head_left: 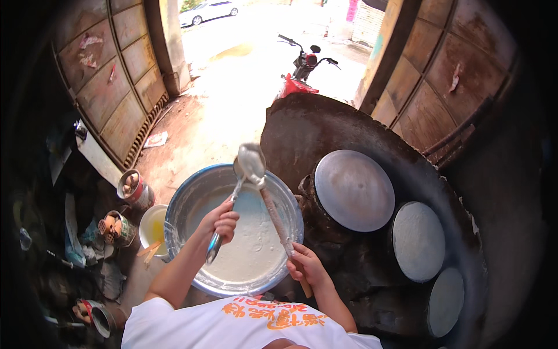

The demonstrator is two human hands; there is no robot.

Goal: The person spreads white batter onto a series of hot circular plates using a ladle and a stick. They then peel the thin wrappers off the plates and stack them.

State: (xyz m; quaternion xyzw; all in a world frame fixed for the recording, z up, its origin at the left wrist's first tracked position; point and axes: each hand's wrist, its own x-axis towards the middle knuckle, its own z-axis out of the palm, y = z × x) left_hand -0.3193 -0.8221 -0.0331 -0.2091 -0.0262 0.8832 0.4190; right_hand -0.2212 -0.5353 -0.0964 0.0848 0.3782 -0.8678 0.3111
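Note:
My left hand (224,222) is closed around the handle of a metal spoon (235,189), whose blue-tipped end points down toward me. My right hand (306,265) grips a wooden stick (274,216) smeared with white batter. The spoon and the far end of the stick come together in the air above a wide basin (174,244). A shiny, batter-coated ladle bowl (251,161) shows there; motion blur and overlap hide which handle it belongs to. Inside the basin lies thick white batter (247,250).
Three round griddles (354,189) are set along a dark stove top (308,128) at right, two with pale rounds. Left of the basin stand a white bowl (152,224) of yellow liquid and cans (136,189) of brown pieces. A motorbike (305,64) is parked beyond.

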